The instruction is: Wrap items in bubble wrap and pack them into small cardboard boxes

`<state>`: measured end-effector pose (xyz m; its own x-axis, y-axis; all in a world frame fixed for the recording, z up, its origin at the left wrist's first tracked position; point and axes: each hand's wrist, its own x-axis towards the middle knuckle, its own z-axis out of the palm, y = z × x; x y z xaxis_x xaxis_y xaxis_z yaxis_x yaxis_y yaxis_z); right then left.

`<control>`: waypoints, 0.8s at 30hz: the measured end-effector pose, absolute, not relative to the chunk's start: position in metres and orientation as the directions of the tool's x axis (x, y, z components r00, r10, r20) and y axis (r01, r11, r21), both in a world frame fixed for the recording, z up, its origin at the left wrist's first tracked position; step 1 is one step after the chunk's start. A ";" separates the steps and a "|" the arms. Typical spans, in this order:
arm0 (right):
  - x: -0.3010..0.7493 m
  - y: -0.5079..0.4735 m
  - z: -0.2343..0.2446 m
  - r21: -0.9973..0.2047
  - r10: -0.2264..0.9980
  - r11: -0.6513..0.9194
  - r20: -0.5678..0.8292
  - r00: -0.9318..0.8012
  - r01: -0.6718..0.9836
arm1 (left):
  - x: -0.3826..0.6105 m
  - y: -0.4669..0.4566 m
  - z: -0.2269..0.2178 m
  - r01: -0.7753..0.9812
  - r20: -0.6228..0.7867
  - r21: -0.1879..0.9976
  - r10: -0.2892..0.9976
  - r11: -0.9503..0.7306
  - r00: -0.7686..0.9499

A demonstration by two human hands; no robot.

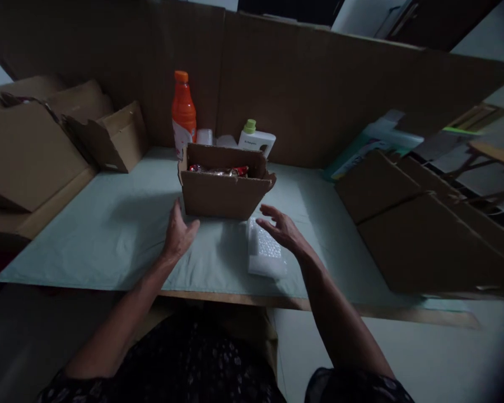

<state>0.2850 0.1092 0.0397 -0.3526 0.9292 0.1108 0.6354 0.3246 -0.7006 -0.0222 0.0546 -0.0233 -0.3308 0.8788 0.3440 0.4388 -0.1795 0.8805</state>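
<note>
A small open cardboard box point(218, 193) stands in the middle of the table, with red and shiny wrapped items point(218, 170) inside it. My left hand point(178, 232) hovers just in front of the box's left corner, fingers spread and empty. My right hand point(282, 228) is open too, held over a folded piece of bubble wrap point(265, 254) that lies flat on the pale green table cover point(109, 235). Neither hand touches the box.
Behind the box stand an orange bottle point(183, 112), a white bottle with a green cap point(256, 139) and small white cups point(205, 136). Empty cardboard boxes point(37, 140) pile up at the left, flattened cardboard point(424, 235) lies at the right. A cardboard wall point(319, 89) closes the back.
</note>
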 end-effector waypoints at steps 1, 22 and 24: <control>0.298 0.095 0.038 -0.643 0.920 0.332 0.060 -0.387 0.690 | -0.024 0.042 -0.026 0.454 0.322 0.879 0.882 -0.144 -0.343; 0.270 -0.015 -0.007 -0.448 0.878 0.457 0.089 -0.470 0.768 | 0.067 -0.085 -0.031 0.579 0.453 0.622 0.846 -0.526 0.282; 0.255 -0.006 -0.006 -0.513 0.867 0.458 0.077 -0.493 0.726 | 0.052 -0.082 -0.028 0.574 0.485 0.662 0.859 -0.483 0.164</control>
